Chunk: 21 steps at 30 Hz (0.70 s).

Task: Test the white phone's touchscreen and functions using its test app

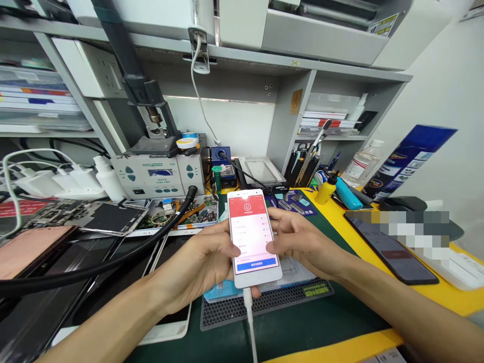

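A white smartphone [251, 239] is held upright between both hands above the work mat. Its lit screen shows a red top band, a list with small coloured marks and a blue bar at the bottom. My left hand [209, 252] grips the phone's left edge, with the thumb over the lower left of the screen. On the right edge, my right hand [298, 239] is closed round the phone, its thumb over the screen's right side. A white cable [249, 322] is plugged into the bottom of the phone. The fingers behind the phone are mostly hidden.
A green mat [340, 312] covers the yellow table [461, 297]. Several tablets and loose boards lie at left, crossed by a thick black hose [151, 242]. A grey soldering station [155, 176] stands behind. At right are a dark phone [389, 247], a yellow bottle [325, 189] and a clear bottle [363, 164].
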Tool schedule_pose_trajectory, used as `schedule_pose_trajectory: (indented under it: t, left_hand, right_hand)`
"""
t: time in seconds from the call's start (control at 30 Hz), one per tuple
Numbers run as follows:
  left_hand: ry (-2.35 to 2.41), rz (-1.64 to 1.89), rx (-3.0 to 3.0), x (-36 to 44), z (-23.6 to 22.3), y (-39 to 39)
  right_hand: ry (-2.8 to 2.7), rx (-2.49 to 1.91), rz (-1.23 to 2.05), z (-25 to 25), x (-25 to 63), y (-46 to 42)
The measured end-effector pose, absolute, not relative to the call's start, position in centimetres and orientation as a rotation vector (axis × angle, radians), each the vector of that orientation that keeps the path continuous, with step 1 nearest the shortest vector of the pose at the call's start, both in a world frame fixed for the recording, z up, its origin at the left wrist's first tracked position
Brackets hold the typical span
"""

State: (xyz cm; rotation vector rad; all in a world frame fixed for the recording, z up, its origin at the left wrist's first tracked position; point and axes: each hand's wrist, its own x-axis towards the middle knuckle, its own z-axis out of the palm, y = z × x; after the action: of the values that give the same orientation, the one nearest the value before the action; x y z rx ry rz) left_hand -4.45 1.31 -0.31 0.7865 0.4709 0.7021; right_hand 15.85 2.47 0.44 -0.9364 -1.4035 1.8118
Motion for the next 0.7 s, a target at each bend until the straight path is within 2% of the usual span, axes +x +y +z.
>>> schedule_pose_trajectory:
  t: [0.7]
  left_hand:
    - [0.463,0.692,0.797,-4.47,-0.40,1.32]
  right_hand:
    - [-1.402,-0.953,1.813,0.57,15.86,2.30]
